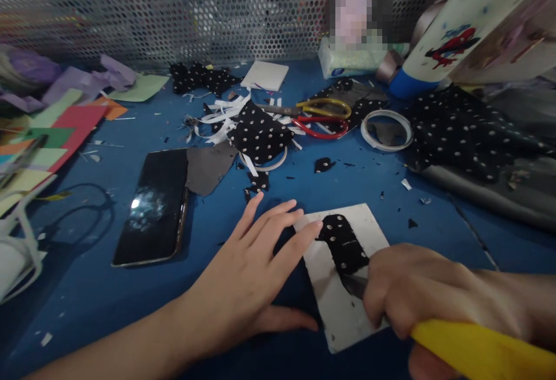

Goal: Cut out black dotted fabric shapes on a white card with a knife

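A white card (pixel 373 226) lies on the blue table with a black polka-dot piece (pixel 345 238) on it, cut in a curved shape. My right hand (pixel 417 293) is closed around a yellow-handled utility knife (pixel 482 348). Its grey blade touches or nearly touches the lower end of the black piece. My left hand (pixel 256 264) has its fingers spread, and the index fingertip rests at the upper left of the black piece. Its thumb reaches toward the card's left edge.
A phone (pixel 154 206) lies left of my left hand. Behind are scissors (pixel 321 116), a tape roll (pixel 386 131), polka-dot scraps (pixel 260 134) and white paper strips. Coloured papers (pixel 78 131) are at left, polka-dot material (pixel 473 131) and a bottle (pixel 452 38) at right.
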Available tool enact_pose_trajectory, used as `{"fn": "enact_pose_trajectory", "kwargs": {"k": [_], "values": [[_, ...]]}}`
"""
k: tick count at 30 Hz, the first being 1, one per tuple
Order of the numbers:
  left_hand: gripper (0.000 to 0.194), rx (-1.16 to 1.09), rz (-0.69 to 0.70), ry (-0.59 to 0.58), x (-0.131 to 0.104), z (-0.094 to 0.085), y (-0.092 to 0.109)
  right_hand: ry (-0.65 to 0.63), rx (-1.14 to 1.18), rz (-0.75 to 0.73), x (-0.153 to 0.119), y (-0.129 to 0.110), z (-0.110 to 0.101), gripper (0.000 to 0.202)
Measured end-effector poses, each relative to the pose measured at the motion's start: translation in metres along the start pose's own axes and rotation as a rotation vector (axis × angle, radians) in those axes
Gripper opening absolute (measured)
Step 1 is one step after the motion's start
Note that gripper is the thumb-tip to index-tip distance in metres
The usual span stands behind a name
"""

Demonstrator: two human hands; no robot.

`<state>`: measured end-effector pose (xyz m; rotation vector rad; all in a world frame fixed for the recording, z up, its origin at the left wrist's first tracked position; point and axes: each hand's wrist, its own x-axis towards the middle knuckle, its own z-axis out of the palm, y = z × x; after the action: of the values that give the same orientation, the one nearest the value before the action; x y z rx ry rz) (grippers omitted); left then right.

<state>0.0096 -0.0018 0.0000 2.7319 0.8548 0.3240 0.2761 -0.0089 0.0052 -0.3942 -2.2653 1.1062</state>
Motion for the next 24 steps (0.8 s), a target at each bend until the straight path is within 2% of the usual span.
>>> {"fn": "enact_pose_trajectory", "kwargs": {"k": [6, 10, 15, 20, 22, 24], "values": [[0.107, 0.013, 0.01, 0.003, 0.0, -0.001, 0.0, -0.071, -0.294, 0.011, -0.008, -0.023, 0.004, 0.026], [0.106, 0.015, 0.006, -0.007, -0.001, -0.001, 0.001, -0.084, -0.417, 0.062, -0.014, -0.026, 0.008, 0.029], [0.105, 0.018, 0.014, -0.008, 0.0, 0.0, 0.0, 0.049, -0.335, -0.047, -0.016, -0.011, 0.016, 0.039], [0.095, 0.038, 0.01, -0.008, 0.0, 0.002, 0.0, 0.029, -0.189, 0.036, -0.02, -0.002, 0.02, 0.034], [0.088, 0.054, -0.008, 0.004, -0.002, 0.005, 0.007, 0.033, -0.167, 0.069, -0.022, -0.001, 0.021, 0.034], [0.087, 0.103, -0.089, 0.005, -0.004, 0.009, 0.018, 0.037, -0.162, 0.101, -0.024, 0.0, 0.022, 0.033]]}}
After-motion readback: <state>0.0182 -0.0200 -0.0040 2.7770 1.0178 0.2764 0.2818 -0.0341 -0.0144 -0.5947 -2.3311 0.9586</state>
